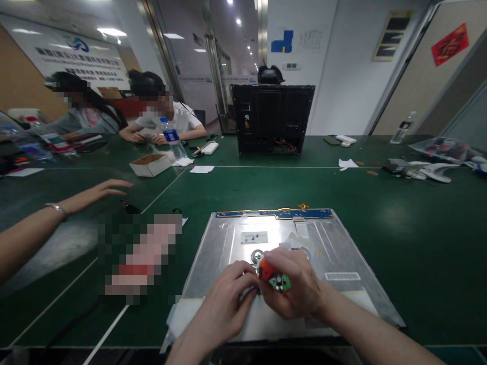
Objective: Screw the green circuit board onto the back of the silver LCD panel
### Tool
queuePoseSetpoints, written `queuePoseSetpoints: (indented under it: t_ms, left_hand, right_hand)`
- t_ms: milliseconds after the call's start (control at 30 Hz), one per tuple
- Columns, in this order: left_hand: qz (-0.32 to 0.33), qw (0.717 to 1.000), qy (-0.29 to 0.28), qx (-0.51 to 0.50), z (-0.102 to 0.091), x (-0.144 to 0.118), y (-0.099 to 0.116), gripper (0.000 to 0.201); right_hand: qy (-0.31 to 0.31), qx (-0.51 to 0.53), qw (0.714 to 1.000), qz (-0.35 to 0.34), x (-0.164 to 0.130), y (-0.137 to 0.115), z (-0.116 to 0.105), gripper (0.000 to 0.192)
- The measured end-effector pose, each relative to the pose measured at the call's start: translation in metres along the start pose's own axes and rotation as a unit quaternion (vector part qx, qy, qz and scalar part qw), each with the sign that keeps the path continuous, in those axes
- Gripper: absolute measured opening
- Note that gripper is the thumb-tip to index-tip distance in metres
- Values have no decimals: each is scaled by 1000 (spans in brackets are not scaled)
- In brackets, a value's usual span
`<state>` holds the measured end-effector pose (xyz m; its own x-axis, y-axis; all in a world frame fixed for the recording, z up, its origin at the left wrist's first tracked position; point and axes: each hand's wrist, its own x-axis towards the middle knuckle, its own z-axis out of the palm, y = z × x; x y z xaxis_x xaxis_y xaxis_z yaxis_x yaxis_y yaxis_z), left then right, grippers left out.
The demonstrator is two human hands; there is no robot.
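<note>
A small green circuit board [280, 282] carrying an orange-red component sits at the lower centre of the view, held just above the near part of a flat metal panel [335, 243]. The right hand [294, 289] is clamped on the board, fingers curled around it from the 3 o'clock side, with the thumb over the orange part. The left hand [228, 289] meets it from 9 o'clock; its fingertips press together against the board's left edge, and a small white piece shows there, too hidden to identify.

The metal panel lies flat on the green table [418, 228]. It bears a label near its centre and a blue strip [274, 213] along its far edge at 12 o'clock. A white sheet [178, 317] protrudes from under the panel's near left corner at about 7 o'clock.

At 9 to 10 o'clock from the board, another person's forearm with a wrist bracelet [57, 209] reaches over the table, hand [102, 190] flat and fingers spread. Beyond, at 11 o'clock, stand an open cardboard box [150, 164] and a water bottle [173, 138]; two seated people are behind them. At 12 o'clock, well apart from the panel, a black open chassis [272, 119] stands upright. At 1 to 2 o'clock lie white paper scraps [347, 163], a second bottle [403, 128] and a pile of grey and white parts [418, 170].
</note>
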<state>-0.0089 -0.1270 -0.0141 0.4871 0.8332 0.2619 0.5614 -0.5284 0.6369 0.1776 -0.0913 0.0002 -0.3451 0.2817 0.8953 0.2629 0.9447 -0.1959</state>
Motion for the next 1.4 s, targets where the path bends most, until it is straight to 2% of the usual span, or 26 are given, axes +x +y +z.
queuePoseSetpoints:
  t_ms: [200,467,600,800,1133,1400]
  left_hand:
    - [13,1000,12,4,1,0,0,21]
    - [23,999,16,24,1,-1,-2,25]
    - [27,999,17,27,1,-2,-2,22]
    - [41,998,26,30,1,-1,-2,24]
    - [32,999,1,32,0,-2,-4,26]
    - [32,999,-6,33,0,-4,-5,23]
  right_hand:
    - [18,6,1000,5,-2,3,4,50]
    - [15,31,999,-14,1,1,6,62]
    - [28,14,999,-16,2,-1,8,59]
    - [14,2,1000,-9,-5,2,15,54]
    - [19,30,999,-26,1,2,14,62]
    - [36,11,999,-11,4,2,11,55]
